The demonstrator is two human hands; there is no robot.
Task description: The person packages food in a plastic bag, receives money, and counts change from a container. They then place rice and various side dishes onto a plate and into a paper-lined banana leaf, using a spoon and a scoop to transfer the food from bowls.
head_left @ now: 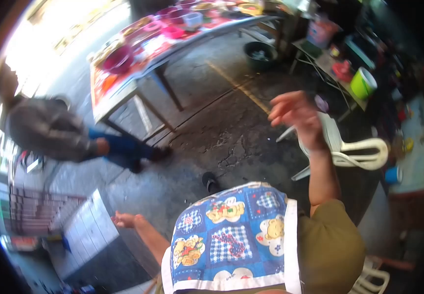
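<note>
The right hand [295,116] is raised in the air with its fingers [281,104] loosely spread and slightly curled, pointing left. They hold nothing and touch nothing. The wrist bends so the back of the hand faces the camera, and the bare forearm runs straight down from it to an olive sleeve [332,240] at the lower right. Just behind the hand stands a white plastic chair [356,149], its curved armrest to the right of the wrist; whether hand and chair touch cannot be told, though the hand seems to hover in front of it.

The left hand [124,220] hangs low at the lower left, blurred by motion. Its fingers [116,218] look open and pointing left, and it grips nothing. Its forearm slants down and right toward the body. It is just beside a white tiled block [92,228], apart from it as far as can be seen.

Between the arms, a blue apron [231,235] printed with teddy bears covers the person's front, and a dark shoe [211,182] shows above it on cracked grey concrete [222,132].

At the left, another person in a grey top and blue trousers [60,134] bends over. Beyond stands a long table [138,61] crowded with red and pink bowls. A dark tub [262,53] sits on the floor beside it, and a green bucket [363,83] rests on a small stand at the upper right.
</note>
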